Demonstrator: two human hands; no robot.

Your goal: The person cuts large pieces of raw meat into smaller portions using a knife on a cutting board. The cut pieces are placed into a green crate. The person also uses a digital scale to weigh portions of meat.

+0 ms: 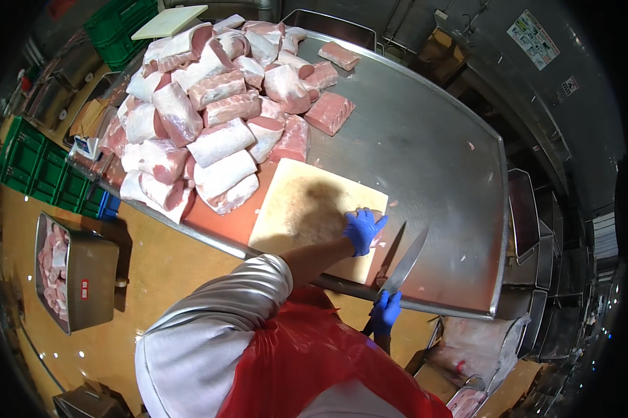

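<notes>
My left hand (361, 231), in a blue glove, reaches across to the right edge of a pale cutting board (286, 202). Its fingers are spread, and a small pink scrap of meat (377, 240) shows beside them. Near the table's front edge, my right hand (385, 313), also gloved in blue, is closed round the handle of a long knife (409, 261). The blade points up and away over the metal table (439, 181), right of the board. A large heap of pork loin pieces (220, 150) lies beyond the board to the left.
Behind the heap lies a white board (170, 22) by green crates (119, 31). More green crates (46, 164) stand at left. A metal bin of meat (87, 279) is on the floor. A plastic-lined container (478, 348) sits at lower right; metal racks (523, 216) line the right side.
</notes>
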